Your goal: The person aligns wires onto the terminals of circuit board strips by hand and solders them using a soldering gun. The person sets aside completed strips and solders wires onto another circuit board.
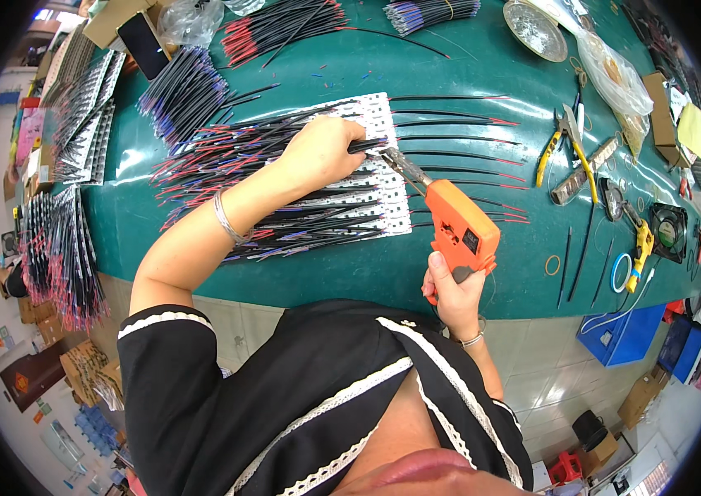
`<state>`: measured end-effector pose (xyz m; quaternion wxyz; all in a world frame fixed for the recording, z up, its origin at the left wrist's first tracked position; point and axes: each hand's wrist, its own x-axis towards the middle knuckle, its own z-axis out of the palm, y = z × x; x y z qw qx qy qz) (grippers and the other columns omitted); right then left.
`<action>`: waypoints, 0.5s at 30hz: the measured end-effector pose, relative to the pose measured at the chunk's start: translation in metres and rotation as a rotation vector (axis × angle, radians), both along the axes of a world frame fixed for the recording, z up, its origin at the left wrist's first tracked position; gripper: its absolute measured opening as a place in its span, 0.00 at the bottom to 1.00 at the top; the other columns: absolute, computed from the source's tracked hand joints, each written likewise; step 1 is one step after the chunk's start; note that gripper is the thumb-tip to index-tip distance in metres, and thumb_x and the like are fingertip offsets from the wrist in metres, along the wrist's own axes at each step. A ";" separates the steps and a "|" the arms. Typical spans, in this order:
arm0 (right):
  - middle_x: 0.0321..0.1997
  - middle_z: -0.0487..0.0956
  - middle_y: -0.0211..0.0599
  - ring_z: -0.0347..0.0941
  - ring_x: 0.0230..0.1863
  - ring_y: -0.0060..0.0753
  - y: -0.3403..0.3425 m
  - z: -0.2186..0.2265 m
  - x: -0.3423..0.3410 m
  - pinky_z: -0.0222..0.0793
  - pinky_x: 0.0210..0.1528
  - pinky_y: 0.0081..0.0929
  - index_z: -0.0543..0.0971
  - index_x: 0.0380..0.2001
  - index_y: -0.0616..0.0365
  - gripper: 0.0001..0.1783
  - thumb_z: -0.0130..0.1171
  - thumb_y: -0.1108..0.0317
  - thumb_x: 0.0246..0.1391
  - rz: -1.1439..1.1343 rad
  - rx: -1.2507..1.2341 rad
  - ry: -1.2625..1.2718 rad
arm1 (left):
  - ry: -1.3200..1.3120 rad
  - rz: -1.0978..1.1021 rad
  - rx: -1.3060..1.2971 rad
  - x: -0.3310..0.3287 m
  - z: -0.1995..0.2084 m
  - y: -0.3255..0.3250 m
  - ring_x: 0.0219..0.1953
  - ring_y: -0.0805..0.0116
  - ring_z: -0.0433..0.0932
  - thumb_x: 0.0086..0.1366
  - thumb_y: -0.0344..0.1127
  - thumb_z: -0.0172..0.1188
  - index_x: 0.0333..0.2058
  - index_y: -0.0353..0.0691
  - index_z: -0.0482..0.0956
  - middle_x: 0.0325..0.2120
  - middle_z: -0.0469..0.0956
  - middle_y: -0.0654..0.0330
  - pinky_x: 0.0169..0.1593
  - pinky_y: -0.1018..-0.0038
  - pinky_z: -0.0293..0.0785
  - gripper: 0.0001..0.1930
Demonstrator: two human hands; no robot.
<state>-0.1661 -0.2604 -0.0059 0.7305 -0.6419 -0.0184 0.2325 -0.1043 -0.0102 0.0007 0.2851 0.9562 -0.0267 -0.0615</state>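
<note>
A white circuit board panel (380, 120) lies on the table, covered in rows of black wires (226, 153) with red and blue ends. More thin black wires with red ends stick out past its right edge. Above the panel, my left hand (324, 150) is closed in a pinch, with a short black wire (360, 145) at its fingertips. My right hand (456, 296) is wrapped round the grip of an orange soldering gun (459, 221). Its metal tip reaches the panel close beside my left fingertips. My left palm hides part of the wires beneath.
Wire bundles (185, 95) lie at the far left, beside a phone (143, 45). To the right are yellow-handled pliers (575, 145), a small fan (667, 227) and a yellow tool (640, 256). A round metal dish (535, 31) sits at the back. The green table's (309, 289) edge runs before me.
</note>
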 end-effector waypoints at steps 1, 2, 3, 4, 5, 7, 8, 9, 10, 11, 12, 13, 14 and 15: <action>0.15 0.67 0.29 0.62 0.11 0.17 0.000 0.000 0.000 0.61 0.14 0.16 0.67 0.35 0.66 0.11 0.52 0.70 0.51 0.005 -0.003 -0.001 | -0.011 -0.003 0.018 0.000 0.000 0.000 0.24 0.49 0.73 0.46 0.33 0.59 0.24 0.34 0.76 0.18 0.73 0.46 0.30 0.64 0.68 0.08; 0.15 0.67 0.29 0.62 0.11 0.17 0.000 0.000 0.000 0.61 0.14 0.16 0.67 0.35 0.66 0.11 0.52 0.70 0.51 0.006 -0.004 0.000 | -0.010 -0.001 0.017 0.000 0.000 -0.001 0.24 0.49 0.73 0.46 0.33 0.59 0.24 0.34 0.76 0.18 0.73 0.46 0.30 0.64 0.68 0.08; 0.16 0.67 0.29 0.62 0.11 0.17 0.001 0.000 0.000 0.61 0.14 0.16 0.67 0.34 0.66 0.10 0.52 0.70 0.51 0.007 -0.005 0.009 | 0.010 0.002 0.012 0.001 0.001 -0.001 0.24 0.49 0.73 0.45 0.33 0.59 0.24 0.34 0.76 0.18 0.73 0.46 0.30 0.64 0.68 0.08; 0.16 0.67 0.29 0.62 0.11 0.17 0.001 0.000 0.000 0.61 0.14 0.16 0.67 0.34 0.65 0.10 0.52 0.70 0.51 0.006 -0.006 0.019 | 0.030 0.004 0.008 0.001 0.001 -0.002 0.24 0.48 0.73 0.45 0.33 0.59 0.23 0.34 0.76 0.18 0.73 0.46 0.30 0.63 0.68 0.08; 0.16 0.67 0.29 0.62 0.11 0.17 0.001 0.000 0.000 0.61 0.14 0.16 0.67 0.34 0.65 0.10 0.52 0.70 0.51 0.007 -0.007 0.019 | 0.030 0.005 0.007 0.002 0.001 -0.002 0.24 0.48 0.73 0.45 0.33 0.59 0.23 0.34 0.76 0.18 0.73 0.46 0.30 0.63 0.68 0.08; 0.19 0.71 0.29 0.64 0.13 0.16 0.002 -0.002 -0.001 0.62 0.13 0.15 0.70 0.33 0.66 0.11 0.56 0.71 0.49 -0.037 0.030 0.042 | 0.020 0.005 0.001 0.002 0.002 -0.004 0.23 0.48 0.73 0.44 0.32 0.58 0.22 0.33 0.76 0.17 0.72 0.46 0.30 0.63 0.68 0.08; 0.19 0.71 0.29 0.64 0.13 0.16 0.002 -0.002 -0.001 0.62 0.13 0.15 0.70 0.33 0.66 0.11 0.56 0.71 0.49 -0.036 0.030 0.042 | 0.021 0.005 0.001 0.002 0.001 -0.004 0.23 0.48 0.73 0.44 0.32 0.58 0.22 0.33 0.76 0.17 0.72 0.46 0.30 0.63 0.68 0.08; 0.19 0.71 0.29 0.64 0.13 0.16 0.002 -0.002 0.000 0.62 0.13 0.15 0.70 0.34 0.66 0.11 0.56 0.71 0.49 -0.030 0.028 0.035 | 0.016 0.007 0.010 0.002 0.001 -0.005 0.23 0.48 0.73 0.44 0.32 0.58 0.22 0.33 0.76 0.17 0.72 0.45 0.30 0.63 0.68 0.08; 0.20 0.71 0.29 0.64 0.13 0.16 0.002 -0.002 0.000 0.62 0.13 0.15 0.70 0.35 0.66 0.12 0.56 0.70 0.49 -0.024 0.027 0.029 | 0.011 0.008 0.020 0.002 0.000 -0.005 0.23 0.48 0.73 0.44 0.32 0.58 0.22 0.33 0.76 0.17 0.72 0.45 0.30 0.62 0.68 0.07; 0.20 0.71 0.29 0.64 0.13 0.16 0.003 0.000 0.000 0.62 0.13 0.15 0.70 0.35 0.66 0.12 0.56 0.70 0.49 -0.024 0.027 0.029 | 0.011 0.008 0.020 0.002 0.000 -0.005 0.23 0.48 0.73 0.44 0.32 0.58 0.22 0.33 0.76 0.17 0.72 0.45 0.30 0.62 0.68 0.07; 0.18 0.69 0.29 0.63 0.12 0.16 0.004 0.002 0.000 0.61 0.13 0.15 0.68 0.33 0.65 0.10 0.55 0.71 0.50 -0.008 -0.003 0.010 | 0.008 0.012 0.024 0.002 0.000 -0.005 0.23 0.48 0.73 0.44 0.32 0.58 0.22 0.33 0.75 0.16 0.72 0.45 0.30 0.62 0.68 0.08; 0.17 0.67 0.29 0.62 0.12 0.16 0.005 0.004 0.001 0.60 0.13 0.16 0.66 0.31 0.63 0.09 0.53 0.71 0.51 0.007 -0.033 -0.009 | 0.004 0.014 0.028 0.002 0.000 -0.005 0.23 0.48 0.73 0.44 0.32 0.58 0.22 0.33 0.75 0.16 0.72 0.45 0.30 0.62 0.68 0.08; 0.17 0.67 0.29 0.62 0.12 0.16 0.005 0.004 0.001 0.60 0.13 0.16 0.66 0.31 0.63 0.09 0.53 0.71 0.51 0.006 -0.033 -0.008 | 0.005 0.013 0.028 0.002 0.000 -0.006 0.23 0.48 0.73 0.44 0.32 0.58 0.22 0.33 0.75 0.16 0.72 0.45 0.30 0.62 0.68 0.08; 0.17 0.68 0.29 0.63 0.12 0.16 0.005 0.005 0.001 0.60 0.13 0.15 0.66 0.32 0.64 0.09 0.54 0.71 0.50 0.012 -0.048 -0.007 | 0.015 0.013 0.042 0.003 0.001 -0.007 0.23 0.48 0.73 0.43 0.32 0.58 0.22 0.32 0.75 0.16 0.72 0.45 0.30 0.62 0.68 0.08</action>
